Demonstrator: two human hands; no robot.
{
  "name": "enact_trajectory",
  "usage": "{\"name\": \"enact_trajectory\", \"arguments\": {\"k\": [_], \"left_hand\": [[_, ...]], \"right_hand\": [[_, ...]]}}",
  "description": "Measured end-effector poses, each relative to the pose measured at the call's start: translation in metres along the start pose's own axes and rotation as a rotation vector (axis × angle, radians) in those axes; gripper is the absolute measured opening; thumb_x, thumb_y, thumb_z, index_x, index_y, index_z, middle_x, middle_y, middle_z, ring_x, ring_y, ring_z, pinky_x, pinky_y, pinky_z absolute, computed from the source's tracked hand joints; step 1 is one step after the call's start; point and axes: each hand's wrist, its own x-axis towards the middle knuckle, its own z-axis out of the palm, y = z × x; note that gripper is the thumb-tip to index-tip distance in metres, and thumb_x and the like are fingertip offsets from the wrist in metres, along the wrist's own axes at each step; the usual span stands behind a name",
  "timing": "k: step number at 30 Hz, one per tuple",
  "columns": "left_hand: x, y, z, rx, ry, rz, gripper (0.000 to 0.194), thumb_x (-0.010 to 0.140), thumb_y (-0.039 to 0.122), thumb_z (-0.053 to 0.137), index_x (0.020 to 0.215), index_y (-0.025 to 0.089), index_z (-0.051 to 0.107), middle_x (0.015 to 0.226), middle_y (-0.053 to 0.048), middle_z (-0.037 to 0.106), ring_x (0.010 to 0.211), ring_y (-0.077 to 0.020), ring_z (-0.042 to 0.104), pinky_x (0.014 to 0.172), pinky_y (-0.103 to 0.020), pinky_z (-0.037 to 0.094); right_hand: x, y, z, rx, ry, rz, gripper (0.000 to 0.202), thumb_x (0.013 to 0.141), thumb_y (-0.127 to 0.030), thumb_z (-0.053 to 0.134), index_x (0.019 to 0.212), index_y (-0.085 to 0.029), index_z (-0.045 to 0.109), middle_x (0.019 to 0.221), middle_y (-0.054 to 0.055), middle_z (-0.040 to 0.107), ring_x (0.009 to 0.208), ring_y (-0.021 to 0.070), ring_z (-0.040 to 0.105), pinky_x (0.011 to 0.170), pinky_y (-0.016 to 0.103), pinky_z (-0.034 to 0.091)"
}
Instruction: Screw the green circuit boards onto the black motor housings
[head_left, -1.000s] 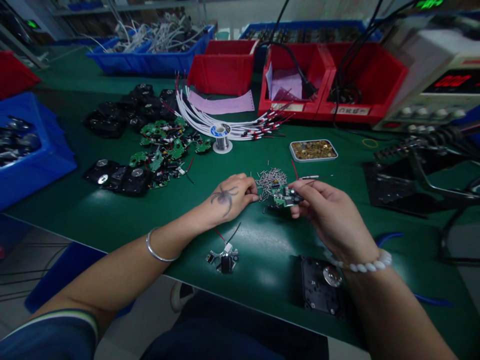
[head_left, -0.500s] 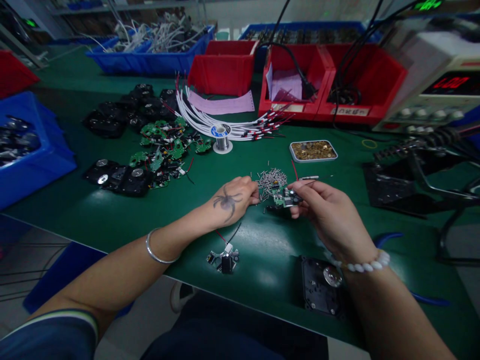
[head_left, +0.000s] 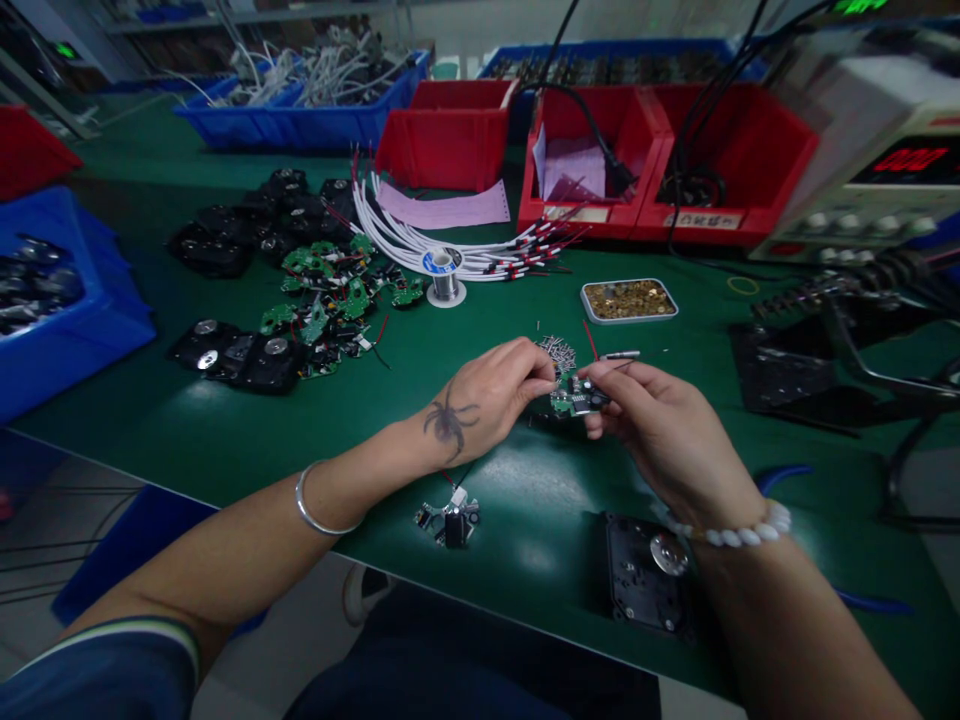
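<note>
My right hand (head_left: 660, 420) grips a small green circuit board (head_left: 576, 400) with dark components, and a red wire rises from it. Close against the board's left side is my left hand (head_left: 499, 390), its thumb and fingertips pinched together; whatever they hold is too small to make out. Just behind both hands lies a pile of small metal pins (head_left: 556, 352), partly covered by the left hand. Another circuit board (head_left: 450, 517) with a white connector rests nearer the table edge. A black plastic housing (head_left: 645, 575) with a round metal disc lies below my right wrist.
A shallow tray of brass-coloured parts (head_left: 630, 300) and a solder spool (head_left: 444, 277) stand behind the hands. Circuit boards (head_left: 322, 300) and black housings are heaped at left. White cables (head_left: 420, 240) lie before red bins (head_left: 442, 150). Blue-handled pliers (head_left: 784, 477) are at right.
My left hand has moved right and slightly up, from the edge of the pin pile to the circuit board. The right hand with its board has stayed nearly still.
</note>
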Motion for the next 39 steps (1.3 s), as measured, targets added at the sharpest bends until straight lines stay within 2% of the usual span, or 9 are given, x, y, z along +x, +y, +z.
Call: {"name": "enact_trajectory", "arguments": {"k": [10,13,15,19,22,25,30,35,39], "left_hand": [[0.003,0.0,-0.004,0.072,-0.023,0.19,0.011,0.096,0.017,0.044,0.092,0.013,0.053,0.09,-0.006,0.062,0.086,-0.0157,0.055,0.08,-0.03,0.048],[0.002,0.003,-0.005,0.059,-0.034,0.148,0.012,0.093,0.018,0.05,0.104,0.013,0.054,0.11,-0.011,0.06,0.104,-0.0201,0.055,0.093,-0.039,0.047],[0.0,0.007,-0.004,0.037,-0.009,0.094,0.028,0.088,0.029,0.061,0.11,0.013,0.053,0.123,-0.016,0.054,0.117,-0.0243,0.051,0.101,-0.044,0.044],[-0.002,0.017,-0.002,-0.07,0.055,0.012,0.031,0.084,0.034,0.067,0.104,0.014,0.052,0.124,-0.016,0.055,0.121,-0.0227,0.051,0.102,-0.04,0.044],[-0.003,0.021,-0.005,-0.175,0.106,-0.057,0.021,0.086,0.025,0.062,0.1,0.016,0.05,0.119,-0.012,0.059,0.113,-0.0186,0.057,0.097,-0.036,0.048],[-0.002,0.022,-0.009,-0.283,0.17,-0.129,0.021,0.088,0.026,0.061,0.102,0.017,0.047,0.12,-0.01,0.058,0.103,-0.0154,0.061,0.091,-0.032,0.05],[-0.004,0.03,-0.013,-0.343,0.166,-0.132,0.014,0.091,0.028,0.058,0.094,0.019,0.047,0.122,-0.008,0.057,0.11,-0.0164,0.057,0.092,-0.033,0.049],[-0.012,0.051,-0.009,-0.478,0.126,-0.068,0.02,0.088,0.026,0.062,0.096,0.02,0.045,0.126,-0.01,0.054,0.119,-0.0184,0.053,0.098,-0.036,0.047],[-0.021,0.061,-0.002,-0.582,-0.049,0.062,0.033,0.084,0.024,0.067,0.108,0.019,0.043,0.122,-0.013,0.057,0.119,-0.0191,0.054,0.101,-0.038,0.047]], "right_hand": [[0.001,0.0,-0.004,0.105,-0.046,0.026,0.027,0.063,-0.035,0.082,0.074,-0.013,0.07,0.072,0.0,0.061,0.049,0.0047,0.055,0.044,0.013,0.049],[0.003,0.001,-0.006,0.153,-0.023,0.039,0.029,0.06,-0.035,0.084,0.073,-0.013,0.07,0.066,-0.001,0.059,0.049,0.0051,0.054,0.044,0.013,0.049],[0.003,0.0,-0.006,0.153,-0.007,0.024,0.029,0.061,-0.035,0.084,0.073,-0.014,0.069,0.067,-0.001,0.06,0.05,0.0052,0.054,0.045,0.013,0.049],[-0.003,-0.009,-0.005,0.064,-0.098,-0.012,0.029,0.069,-0.041,0.079,0.082,-0.016,0.069,0.08,0.0,0.063,0.057,0.0071,0.058,0.052,0.015,0.053],[-0.026,-0.019,-0.016,-0.12,-0.106,-0.113,0.046,0.079,-0.052,0.069,0.113,-0.022,0.064,0.1,0.005,0.067,0.086,0.0151,0.066,0.074,0.024,0.058],[-0.067,-0.018,-0.041,-0.43,-0.048,-0.211,0.071,0.075,-0.054,0.071,0.138,-0.032,0.044,0.122,0.007,0.062,0.115,0.0241,0.058,0.098,0.037,0.05],[-0.13,0.022,-0.073,-0.982,-0.136,-0.228,0.095,0.07,-0.05,0.077,0.148,-0.034,0.026,0.142,0.012,0.048,0.128,0.0374,0.047,0.103,0.058,0.041],[-0.14,0.048,-0.056,-1.062,0.005,-0.345,0.066,0.079,-0.037,0.07,0.138,-0.026,0.042,0.132,0.012,0.054,0.125,0.0327,0.051,0.103,0.052,0.045],[-0.135,0.046,-0.03,-0.708,0.172,-0.347,0.062,0.074,-0.035,0.076,0.131,-0.028,0.051,0.133,0.009,0.05,0.114,0.0271,0.058,0.091,0.038,0.056]]}}
